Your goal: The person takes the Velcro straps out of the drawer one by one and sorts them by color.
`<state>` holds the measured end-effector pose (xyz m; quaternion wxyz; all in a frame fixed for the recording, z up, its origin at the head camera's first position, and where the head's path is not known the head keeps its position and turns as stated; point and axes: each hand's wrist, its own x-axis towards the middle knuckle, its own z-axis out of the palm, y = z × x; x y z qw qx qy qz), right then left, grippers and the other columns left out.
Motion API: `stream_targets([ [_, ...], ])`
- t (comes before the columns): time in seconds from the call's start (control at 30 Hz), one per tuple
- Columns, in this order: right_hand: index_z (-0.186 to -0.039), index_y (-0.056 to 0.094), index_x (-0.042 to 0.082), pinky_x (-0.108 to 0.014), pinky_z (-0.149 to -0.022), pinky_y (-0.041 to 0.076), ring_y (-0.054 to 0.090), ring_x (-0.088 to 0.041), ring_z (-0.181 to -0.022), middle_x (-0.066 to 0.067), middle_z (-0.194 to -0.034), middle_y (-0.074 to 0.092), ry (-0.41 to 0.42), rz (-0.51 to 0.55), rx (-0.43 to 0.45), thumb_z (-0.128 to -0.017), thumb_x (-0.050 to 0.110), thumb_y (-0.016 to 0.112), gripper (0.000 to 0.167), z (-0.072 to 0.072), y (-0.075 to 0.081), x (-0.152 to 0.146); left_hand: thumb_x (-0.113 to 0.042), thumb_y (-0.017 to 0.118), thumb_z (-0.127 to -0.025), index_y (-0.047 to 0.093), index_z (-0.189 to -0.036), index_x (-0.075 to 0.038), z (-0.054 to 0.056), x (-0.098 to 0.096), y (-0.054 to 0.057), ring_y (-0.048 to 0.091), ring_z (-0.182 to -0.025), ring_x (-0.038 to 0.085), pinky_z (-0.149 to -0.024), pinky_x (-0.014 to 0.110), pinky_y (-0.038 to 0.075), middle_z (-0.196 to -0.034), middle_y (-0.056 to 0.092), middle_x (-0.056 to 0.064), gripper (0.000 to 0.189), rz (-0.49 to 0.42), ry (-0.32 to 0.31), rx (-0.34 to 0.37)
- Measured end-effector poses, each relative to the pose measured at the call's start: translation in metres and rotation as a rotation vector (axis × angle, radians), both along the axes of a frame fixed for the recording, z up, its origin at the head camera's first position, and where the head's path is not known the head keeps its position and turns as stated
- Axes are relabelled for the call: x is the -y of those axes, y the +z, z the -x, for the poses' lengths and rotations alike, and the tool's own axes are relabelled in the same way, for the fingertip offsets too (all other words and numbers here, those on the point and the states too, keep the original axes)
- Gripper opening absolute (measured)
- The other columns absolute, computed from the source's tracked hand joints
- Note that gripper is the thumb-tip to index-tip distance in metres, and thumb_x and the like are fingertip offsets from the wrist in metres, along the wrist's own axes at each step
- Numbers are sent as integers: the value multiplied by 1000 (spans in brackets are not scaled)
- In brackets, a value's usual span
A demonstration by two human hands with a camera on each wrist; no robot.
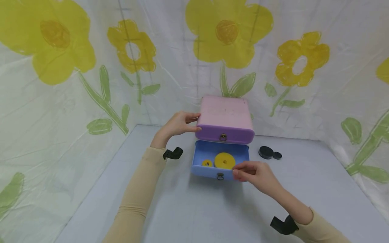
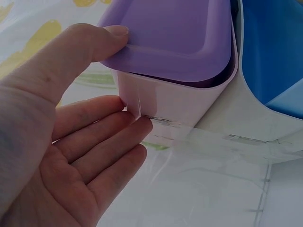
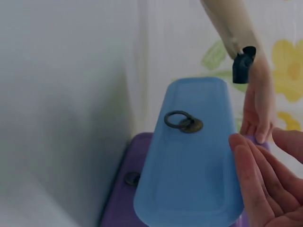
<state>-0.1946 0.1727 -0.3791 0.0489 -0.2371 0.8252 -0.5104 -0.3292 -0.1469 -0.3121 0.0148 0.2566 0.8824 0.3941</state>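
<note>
A small two-drawer chest with a pink top [image 1: 225, 109] stands at the back of the table. Its upper, purple drawer [image 1: 209, 133] is closed; the lower, blue drawer [image 1: 202, 171] is pulled out. Inside lie a large yellow disc [image 1: 225, 158] and a small yellow ring [image 1: 207, 163]. My left hand [image 1: 179, 125] steadies the chest's left side. In the left wrist view its thumb [image 2: 111, 35] rests on the purple front, and its loosely extended fingers meet the pink side. My right hand [image 1: 258, 175] touches the blue drawer's right front corner with extended fingers [image 3: 246, 163].
Two black discs, one large [image 1: 266, 152] and one small [image 1: 277, 155], sit on the table right of the chest. Both drawers have metal ring pulls. A white curtain [image 1: 170, 81] with yellow flowers hangs close behind the chest.
</note>
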Motion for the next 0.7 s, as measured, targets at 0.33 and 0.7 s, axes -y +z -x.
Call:
stream_targets([
  [0.33, -105, 70, 7, -23, -71, 57, 70, -11, -79, 1, -89, 73, -27, -87, -127, -87, 27, 70, 27, 17, 11, -7, -37, 78, -78, 48, -140, -13, 0, 0, -1, 53, -126, 16, -100, 33, 46, -142, 50, 2, 73, -11, -4, 2],
  [0.7, -111, 69, 8, -22, -80, 55, 67, -16, -95, -3, -104, 71, -31, -180, -129, -81, 24, 76, 34, 38, 16, -3, -37, 77, -79, 47, -140, -14, 0, 0, -2, 52, -127, 17, -101, 33, 46, -142, 49, 2, 72, -15, -6, 8],
])
